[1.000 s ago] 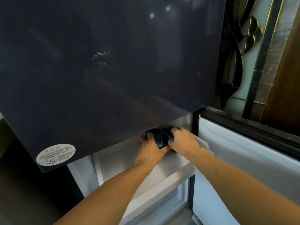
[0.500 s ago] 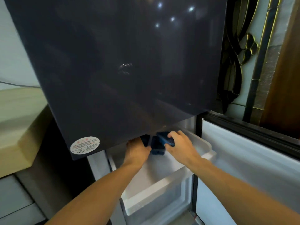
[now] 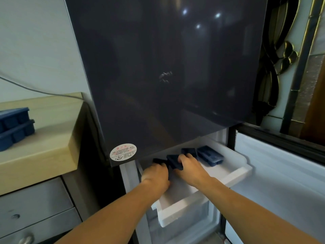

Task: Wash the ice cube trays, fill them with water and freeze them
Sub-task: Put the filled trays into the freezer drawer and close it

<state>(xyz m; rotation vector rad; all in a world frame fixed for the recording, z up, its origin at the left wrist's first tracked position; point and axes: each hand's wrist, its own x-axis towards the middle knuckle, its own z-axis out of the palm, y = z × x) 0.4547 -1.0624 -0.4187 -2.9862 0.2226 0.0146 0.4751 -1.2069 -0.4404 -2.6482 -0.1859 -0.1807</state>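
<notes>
Head view: hands [image 3: 155, 175] [image 3: 190, 169] on blue trays [image 3: 173, 163] in drawer [image 3: 234, 171]

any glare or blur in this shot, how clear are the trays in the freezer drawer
Head view: the glossy fridge door mirrors three bright light spots near its top. Head view: the left hand is motion-smeared; the right hand is sharper. Head view: the ice cube trays in the drawer sit in shade, cells barely readable. Head view: wide-angle bending tilts the door's edges.
</notes>
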